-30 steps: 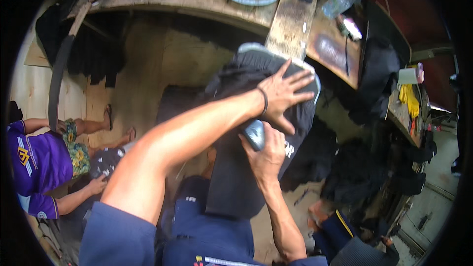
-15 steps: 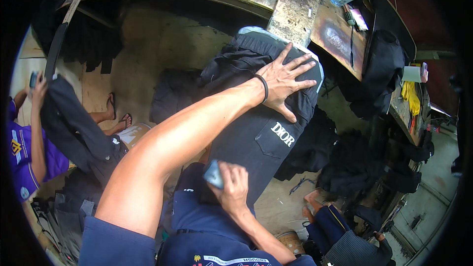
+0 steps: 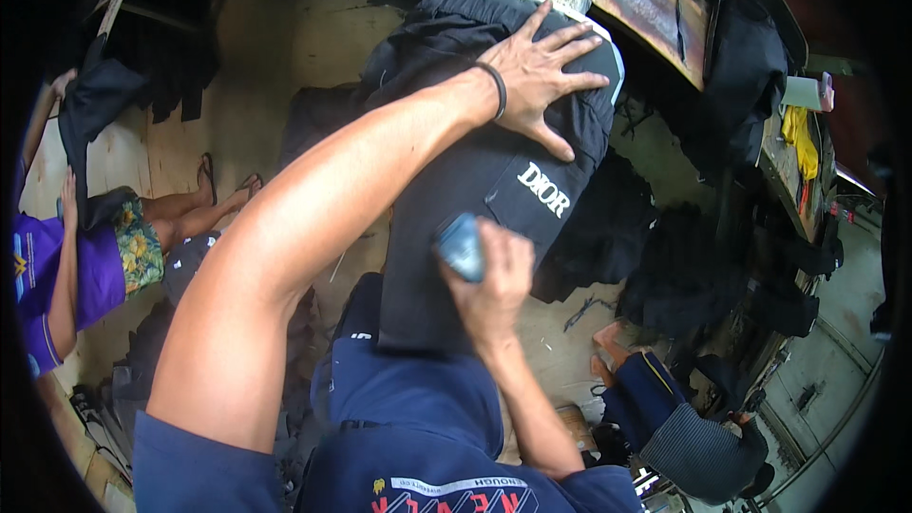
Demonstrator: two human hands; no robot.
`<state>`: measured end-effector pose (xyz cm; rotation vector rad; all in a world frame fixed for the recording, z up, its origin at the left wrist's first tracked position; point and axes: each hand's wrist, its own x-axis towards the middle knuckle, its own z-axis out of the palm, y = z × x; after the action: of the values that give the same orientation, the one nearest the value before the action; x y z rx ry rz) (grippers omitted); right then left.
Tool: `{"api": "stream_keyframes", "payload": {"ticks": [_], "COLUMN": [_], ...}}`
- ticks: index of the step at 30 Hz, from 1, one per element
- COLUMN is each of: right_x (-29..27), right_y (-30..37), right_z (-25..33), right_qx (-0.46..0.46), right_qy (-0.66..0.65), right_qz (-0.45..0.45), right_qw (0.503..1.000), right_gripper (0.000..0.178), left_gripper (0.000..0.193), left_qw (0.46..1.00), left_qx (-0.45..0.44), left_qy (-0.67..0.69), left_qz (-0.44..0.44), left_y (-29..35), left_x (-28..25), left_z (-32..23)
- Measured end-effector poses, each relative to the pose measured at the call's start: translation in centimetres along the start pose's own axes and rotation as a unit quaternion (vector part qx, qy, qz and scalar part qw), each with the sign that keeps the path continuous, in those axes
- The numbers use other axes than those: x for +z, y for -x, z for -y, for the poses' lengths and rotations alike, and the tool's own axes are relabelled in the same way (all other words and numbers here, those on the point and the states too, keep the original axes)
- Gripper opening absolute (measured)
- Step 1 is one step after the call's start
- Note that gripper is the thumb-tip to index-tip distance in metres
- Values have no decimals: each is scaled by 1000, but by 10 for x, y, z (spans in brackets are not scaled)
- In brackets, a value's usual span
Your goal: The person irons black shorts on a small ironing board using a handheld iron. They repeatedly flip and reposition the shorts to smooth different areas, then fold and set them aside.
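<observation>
Black trousers [image 3: 432,218] with a gathered waistband and white printed lettering lie stretched over a narrow board [image 3: 617,66] whose pale edge shows around the waist end. My left hand [image 3: 537,81], a black band at its wrist, lies flat on the trousers near the waistband with fingers spread. Lower down, over the trouser leg just below the lettering, my right hand [image 3: 499,275] grips a blue-grey block [image 3: 460,247], slightly blurred. Whether the block touches the cloth I cannot tell. The leg's near end lies against my lap.
On the left a person in a purple shirt [image 3: 90,275] handles a dark garment [image 3: 95,104]. Another person in a striped top [image 3: 698,451] sits low at the right. Piles of black clothing [image 3: 684,266] lie beyond the board. A scorched wooden board [image 3: 651,5] juts in at the upper right.
My right hand has moved up and right along the trouser leg with the block. My left hand keeps its place on the cloth. The person at left has raised the dark garment. The view has shifted.
</observation>
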<state>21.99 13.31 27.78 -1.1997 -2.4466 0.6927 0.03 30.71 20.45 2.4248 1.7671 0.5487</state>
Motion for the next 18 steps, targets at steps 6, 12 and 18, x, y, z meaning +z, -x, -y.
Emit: {"api": "stream_keyframes", "payload": {"ticks": [6, 12, 18], "right_x": [8, 18, -18], "right_y": [125, 172, 34], "right_z": [-4, -27, -28], "right_qx": [-78, -30, -163], "right_qy": [-164, -132, -152], "right_qz": [67, 179, 98], "right_qw": [981, 974, 970], "right_gripper": [66, 66, 67], "left_gripper": [56, 72, 84], "left_qw": [977, 997, 999], "left_qx": [67, 12, 22], "left_qy": [-89, -33, -25], "left_qz": [-181, -74, -34], "left_y": [14, 36, 32], "left_x": [-5, 3, -1], "left_z": [-41, -89, -58]}}
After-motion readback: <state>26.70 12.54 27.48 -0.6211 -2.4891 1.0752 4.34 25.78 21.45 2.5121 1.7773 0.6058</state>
